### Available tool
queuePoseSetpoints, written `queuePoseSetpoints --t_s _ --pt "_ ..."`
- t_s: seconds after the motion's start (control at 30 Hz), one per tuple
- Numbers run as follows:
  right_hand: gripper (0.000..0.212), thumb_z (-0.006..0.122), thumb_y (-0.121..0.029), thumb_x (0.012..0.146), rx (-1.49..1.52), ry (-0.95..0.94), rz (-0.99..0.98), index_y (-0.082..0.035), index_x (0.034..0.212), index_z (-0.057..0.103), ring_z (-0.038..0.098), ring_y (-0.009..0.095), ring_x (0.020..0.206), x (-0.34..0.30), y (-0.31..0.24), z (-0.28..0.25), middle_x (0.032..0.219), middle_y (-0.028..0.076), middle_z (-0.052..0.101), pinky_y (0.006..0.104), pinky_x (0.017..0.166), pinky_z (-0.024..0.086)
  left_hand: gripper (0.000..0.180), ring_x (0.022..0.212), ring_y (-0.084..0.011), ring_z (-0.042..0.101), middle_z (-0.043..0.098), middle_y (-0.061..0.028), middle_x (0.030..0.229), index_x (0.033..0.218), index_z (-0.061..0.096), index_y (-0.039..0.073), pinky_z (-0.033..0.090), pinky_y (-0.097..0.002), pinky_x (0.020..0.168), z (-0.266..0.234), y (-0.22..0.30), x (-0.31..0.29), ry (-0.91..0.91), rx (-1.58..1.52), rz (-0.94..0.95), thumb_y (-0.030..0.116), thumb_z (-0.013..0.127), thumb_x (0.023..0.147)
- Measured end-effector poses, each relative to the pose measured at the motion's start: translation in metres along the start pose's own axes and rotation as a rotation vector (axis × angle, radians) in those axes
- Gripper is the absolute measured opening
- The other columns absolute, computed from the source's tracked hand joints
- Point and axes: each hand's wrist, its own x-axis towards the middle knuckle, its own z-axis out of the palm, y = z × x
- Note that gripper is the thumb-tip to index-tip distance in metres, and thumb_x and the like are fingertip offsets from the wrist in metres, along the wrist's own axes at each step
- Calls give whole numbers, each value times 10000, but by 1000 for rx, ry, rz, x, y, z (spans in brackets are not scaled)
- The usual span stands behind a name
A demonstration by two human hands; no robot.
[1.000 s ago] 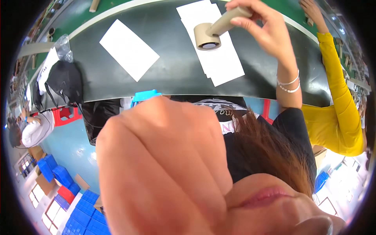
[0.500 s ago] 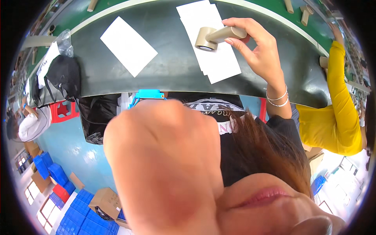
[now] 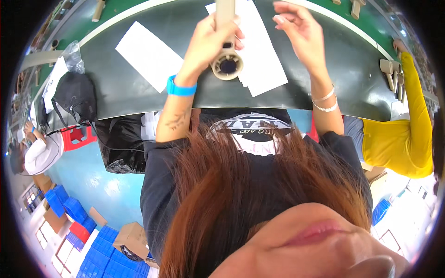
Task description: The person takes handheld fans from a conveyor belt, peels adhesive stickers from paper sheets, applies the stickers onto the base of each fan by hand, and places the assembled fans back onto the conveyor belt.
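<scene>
My left hand (image 3: 205, 45), with a blue band at its wrist, is closed round a beige hair dryer (image 3: 225, 13). The dryer's handle points away from me, and the round open end of its head faces me with a dark hole in the middle. My right hand (image 3: 303, 39) is raised over the dark work surface (image 3: 343, 92), fingers apart and slightly bent, with nothing in it. Between the two hands, overlapping white sheets (image 3: 266, 65) lie partly behind the dryer. Another white sheet (image 3: 148, 55) lies to the left of my left wrist.
A black bag (image 3: 74, 97) and a clear plastic bag (image 3: 74, 58) are at the left end. On the right, more beige dryers (image 3: 387, 67) stand near a co-worker in a yellow sleeve (image 3: 415, 106). Beige parts (image 3: 357, 8) lie on the green belt beyond.
My left hand has come down from close to the camera and now grips the hair dryer. My right hand has let go of it. The dryer has turned, its open end toward me.
</scene>
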Motion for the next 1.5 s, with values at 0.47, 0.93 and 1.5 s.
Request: queuePoseSetpoints --t_s 0.47,0.93,1.5 --pt "102 649 -37 787 -607 -11 64 8 866 603 583 196 658 -11 50 25 788 102 577 299 626 479 323 685 -179 645 595 -190 1149 1081 507 -30 568 -296 631 -6 -37 40 -10 -317 -294 251 519 922" --pt "56 578 -2 857 -220 -165 110 -8 907 553 512 110 873 -13 25 -7 956 40 508 234 754 436 386 699 -200 656 579 -180 1175 1097 503 -49 570 -321 641 -10 -38 43 -20 -314 -327 294 526 922" --pt "409 581 74 842 270 205 -65 -10 1197 397 576 212 976 -57 -59 3 888 92 573 269 806 443 334 921 -220 564 584 -109 1079 1039 642 55 476 -305 770 34 6 -13 26 465 774 41 726 716"
